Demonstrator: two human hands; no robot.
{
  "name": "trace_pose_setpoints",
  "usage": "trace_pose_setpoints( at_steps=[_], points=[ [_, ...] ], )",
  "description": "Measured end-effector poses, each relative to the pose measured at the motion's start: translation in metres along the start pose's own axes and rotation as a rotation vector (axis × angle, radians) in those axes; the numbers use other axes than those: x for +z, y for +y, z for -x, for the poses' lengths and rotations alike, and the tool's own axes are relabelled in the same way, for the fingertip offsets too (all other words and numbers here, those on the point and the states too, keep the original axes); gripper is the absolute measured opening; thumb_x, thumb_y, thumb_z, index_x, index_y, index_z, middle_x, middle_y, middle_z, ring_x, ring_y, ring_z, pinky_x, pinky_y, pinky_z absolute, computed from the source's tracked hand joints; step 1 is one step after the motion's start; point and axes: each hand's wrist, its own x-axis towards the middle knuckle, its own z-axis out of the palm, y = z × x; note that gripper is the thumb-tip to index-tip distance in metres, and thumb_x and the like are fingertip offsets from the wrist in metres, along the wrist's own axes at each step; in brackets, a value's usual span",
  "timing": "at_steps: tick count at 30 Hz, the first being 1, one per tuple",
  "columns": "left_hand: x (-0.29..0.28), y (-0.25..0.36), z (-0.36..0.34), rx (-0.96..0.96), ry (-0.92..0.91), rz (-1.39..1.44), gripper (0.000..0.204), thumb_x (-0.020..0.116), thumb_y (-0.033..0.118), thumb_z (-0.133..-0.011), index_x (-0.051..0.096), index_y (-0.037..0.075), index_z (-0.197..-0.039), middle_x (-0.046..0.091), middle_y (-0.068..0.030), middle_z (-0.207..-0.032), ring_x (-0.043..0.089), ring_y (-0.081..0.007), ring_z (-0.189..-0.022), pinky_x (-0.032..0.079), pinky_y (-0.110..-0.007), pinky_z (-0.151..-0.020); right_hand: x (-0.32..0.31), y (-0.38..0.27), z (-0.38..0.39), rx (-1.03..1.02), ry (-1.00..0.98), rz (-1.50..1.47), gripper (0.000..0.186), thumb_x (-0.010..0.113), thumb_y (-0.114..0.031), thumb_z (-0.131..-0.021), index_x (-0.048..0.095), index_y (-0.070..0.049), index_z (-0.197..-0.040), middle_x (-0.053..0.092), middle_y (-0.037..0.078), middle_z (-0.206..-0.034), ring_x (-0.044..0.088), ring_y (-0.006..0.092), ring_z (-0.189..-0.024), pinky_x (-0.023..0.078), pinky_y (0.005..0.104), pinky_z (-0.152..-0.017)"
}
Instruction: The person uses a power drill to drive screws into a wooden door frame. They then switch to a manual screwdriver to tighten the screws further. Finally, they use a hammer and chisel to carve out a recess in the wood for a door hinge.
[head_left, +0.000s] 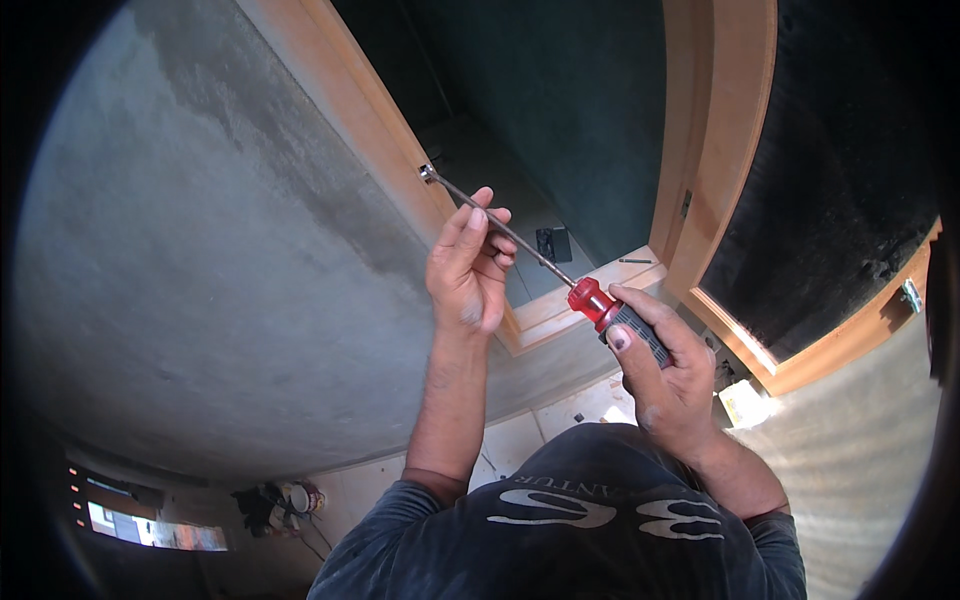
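My right hand (668, 370) grips the red and dark grey handle of a screwdriver (590, 298). Its long metal shaft runs diagonally up to a small metal fitting (426, 173) in the left jamb of a pale wooden frame (445, 205) around a dark opening; whether the tip touches it I cannot tell exactly. My left hand (470, 260) has its fingers around the upper shaft, just below that fitting. A small slim item (634, 260) lies on the frame's bottom rail.
An open wooden-edged panel (820, 180) with a dark centre stands on the right, by a hinge (685, 204). A grey plastered wall (200, 280) fills the left. A dark object (553, 245) lies beyond the opening. A bucket (306, 496) and clutter sit on the floor at lower left.
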Motion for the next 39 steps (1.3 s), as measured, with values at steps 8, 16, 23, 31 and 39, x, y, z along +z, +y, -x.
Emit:
trace_pose_setpoints(
  at_steps=[8, 16, 23, 31, 39],
  points=[
    [-0.010, 0.004, -0.005, -0.027, 0.004, 0.050, 0.028, 0.063, 0.015, -0.106, 0.068, 0.001, -0.129, 0.076, -0.0125, -0.104, 0.069, -0.0146, -0.075, 0.054, -0.025, -0.065, 0.014, -0.015, 0.001, 0.085, 0.015, 0.035, 0.035, 0.068, -0.014, -0.102, 0.063, 0.006, -0.131, 0.072, 0.014, -0.099, 0.064, 0.0119, -0.081, 0.051, 0.0262, -0.072],
    [-0.020, 0.008, -0.012, -0.059, -0.092, 0.126, 0.027, 0.060, 0.018, -0.107, 0.065, 0.003, -0.129, 0.075, -0.0072, -0.103, 0.064, -0.0137, -0.075, 0.053, -0.028, -0.068, 0.024, -0.057, -0.002, 0.045, -0.064, 0.160, 0.036, 0.067, -0.015, -0.100, 0.063, 0.006, -0.129, 0.071, 0.017, -0.087, 0.069, 0.0206, -0.072, 0.053, 0.0314, -0.064],
    [-0.026, 0.013, -0.017, -0.122, -0.218, 0.359, 0.024, 0.057, 0.021, -0.107, 0.067, 0.006, -0.122, 0.075, -0.0064, -0.103, 0.063, -0.0142, -0.073, 0.054, -0.033, -0.071, 0.034, -0.104, -0.007, -0.127, -0.222, 0.650, 0.036, 0.068, -0.011, -0.096, 0.060, 0.008, -0.126, 0.067, 0.020, -0.089, 0.067, 0.0261, -0.070, 0.052, 0.0355, -0.064],
    [-0.018, 0.021, -0.024, -0.155, -0.173, 0.389, 0.021, 0.059, 0.019, -0.107, 0.069, 0.005, -0.119, 0.075, -0.0074, -0.104, 0.064, -0.0139, -0.074, 0.053, -0.030, -0.071, 0.035, -0.132, -0.040, 0.428, -0.179, 0.055, 0.035, 0.066, -0.019, -0.101, 0.060, 0.010, -0.119, 0.065, 0.013, -0.086, 0.064, 0.0151, -0.069, 0.049, 0.0301, -0.061],
    [-0.020, 0.026, -0.019, -0.235, -0.256, 0.471, 0.021, 0.060, 0.020, -0.107, 0.069, 0.005, -0.118, 0.075, -0.0074, -0.102, 0.070, -0.0148, -0.085, 0.055, -0.028, -0.072, 0.082, -0.152, -0.029, 0.033, -0.265, 0.894, 0.040, 0.070, 0.002, -0.087, 0.065, 0.003, -0.127, 0.057, 0.009, -0.084, 0.062, 0.0198, -0.064, 0.048, 0.0336, -0.056]
  ],
)
